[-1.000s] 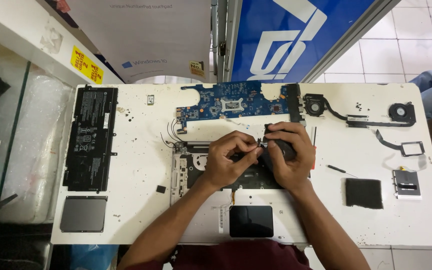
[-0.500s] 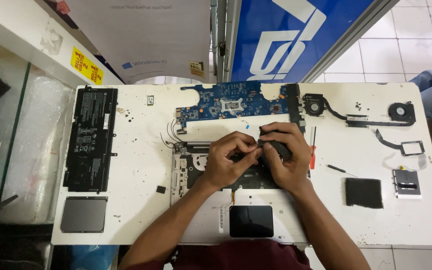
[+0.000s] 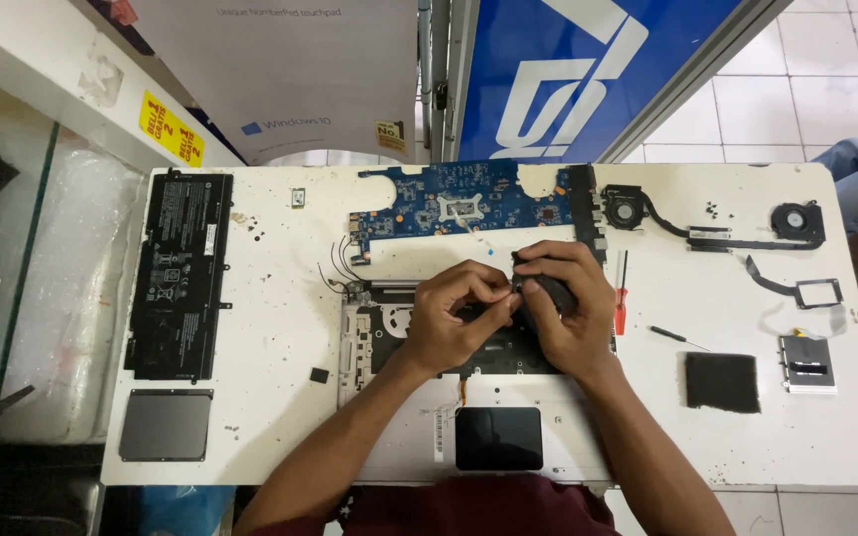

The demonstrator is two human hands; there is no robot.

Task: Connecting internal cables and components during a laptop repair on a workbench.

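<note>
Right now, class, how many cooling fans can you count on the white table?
2. One fan lies right of the blue circuit board; the other fan lies near the table's far right edge, joined by a heat pipe. The hands may hide more.

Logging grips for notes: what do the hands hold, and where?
Right hand wraps a black part; left hand pinches its left end.

I am seeing the opened laptop base (image 3: 389, 347) lying flat on the white table, its silver palmrest and dark touchpad facing me, its inside bared. A small black part (image 3: 548, 291) is sitting over its upper right area, pinched between my left hand (image 3: 454, 323) and right hand (image 3: 563, 308).
</note>
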